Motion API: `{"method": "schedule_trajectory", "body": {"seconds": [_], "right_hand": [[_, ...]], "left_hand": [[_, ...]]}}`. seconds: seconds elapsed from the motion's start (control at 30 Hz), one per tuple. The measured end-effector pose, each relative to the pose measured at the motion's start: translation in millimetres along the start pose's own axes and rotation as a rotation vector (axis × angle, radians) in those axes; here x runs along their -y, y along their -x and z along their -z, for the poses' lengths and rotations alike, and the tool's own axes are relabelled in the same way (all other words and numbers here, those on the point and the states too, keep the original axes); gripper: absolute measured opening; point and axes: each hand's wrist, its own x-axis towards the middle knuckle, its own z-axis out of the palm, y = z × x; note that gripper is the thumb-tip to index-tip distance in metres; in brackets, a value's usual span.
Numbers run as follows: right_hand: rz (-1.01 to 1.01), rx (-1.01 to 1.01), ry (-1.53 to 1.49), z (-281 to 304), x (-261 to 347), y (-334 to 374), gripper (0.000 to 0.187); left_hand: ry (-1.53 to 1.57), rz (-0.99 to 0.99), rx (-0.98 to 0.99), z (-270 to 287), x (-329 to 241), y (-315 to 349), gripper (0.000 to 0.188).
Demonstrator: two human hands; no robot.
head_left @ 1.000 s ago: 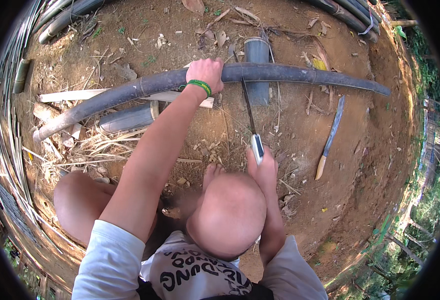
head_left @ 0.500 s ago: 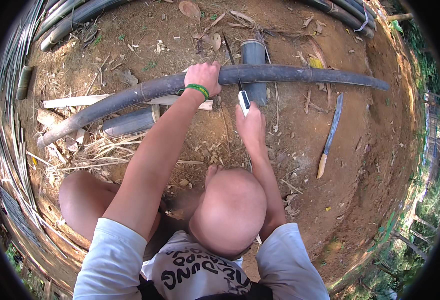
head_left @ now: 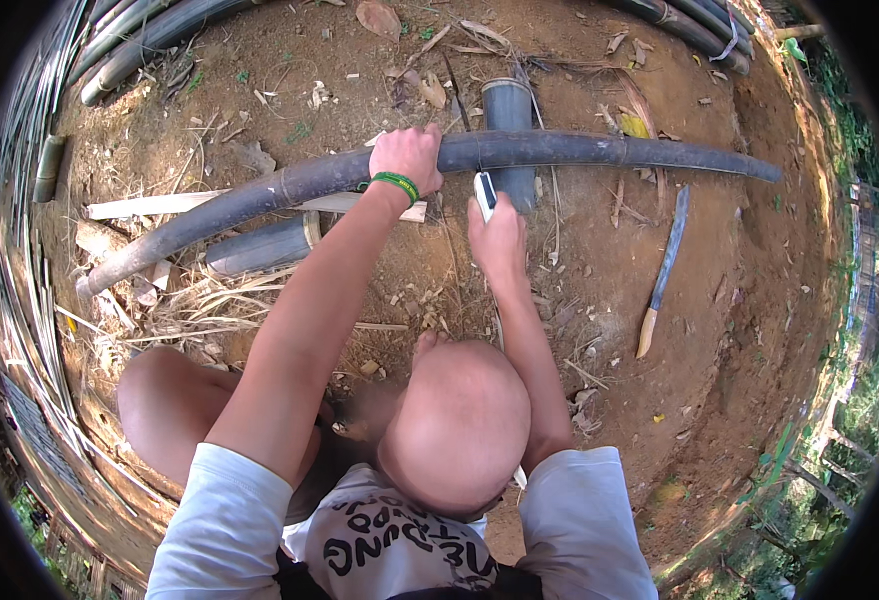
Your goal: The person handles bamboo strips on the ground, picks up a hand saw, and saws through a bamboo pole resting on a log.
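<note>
A long dark bamboo pole [head_left: 560, 149] lies crosswise in front of me. It rests over a short thick bamboo section [head_left: 509, 103] that points away from me. My left hand [head_left: 407, 161] is wrapped over the pole, left of that section. In my right hand [head_left: 498, 232] is the pale handle of a hand saw [head_left: 485, 188], and the handle's dark inset shows. Its thin dark blade crosses the pole between my left hand and the short section, with the tip out on the far side. How deep the blade sits in the pole I cannot tell.
To the right, a machete [head_left: 667, 270] with a wooden handle lies on the dirt. A second short bamboo piece [head_left: 260, 245] and a pale split strip [head_left: 160, 204] lie under the pole's left part. Bamboo poles [head_left: 160, 50] are stacked at the far left, thin strips along the left edge.
My right hand has pushed the saw a little forward, bringing the handle closer to the pole. The left hand keeps its hold, and the pole stays nearly in place.
</note>
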Motion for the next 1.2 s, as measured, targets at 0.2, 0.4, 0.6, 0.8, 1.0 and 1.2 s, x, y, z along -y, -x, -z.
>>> {"method": "schedule_trajectory", "body": {"seconds": [0.2,0.4,0.6,0.8,1.0,1.2], "right_hand": [[-0.037,0.089,-0.028,31.0,-12.1,75.4,0.034],[-0.281,0.162,-0.13,80.7,-12.9,172.6,0.032],[0.003,0.019,-0.011,2.3,-21.5,31.8,0.035],[0.063,0.015,-0.023,10.8,-10.6,37.5,0.034],[-0.191,0.167,-0.048,76.2,-15.2,151.6,0.037],[-0.03,0.111,-0.047,10.5,-21.2,51.9,0.036]], "left_hand": [[-0.02,0.05,0.067,0.6,8.3,-3.7,0.038],[-0.009,0.033,0.107,3.6,13.8,-4.1,0.042],[-0.008,-0.005,0.044,-3.6,0.1,-3.0,0.045],[-0.009,0.014,0.047,2.5,6.3,-2.3,0.041],[-0.005,0.018,0.074,2.2,13.8,-1.4,0.037],[-0.02,0.011,0.062,1.0,7.9,0.9,0.04]]}}
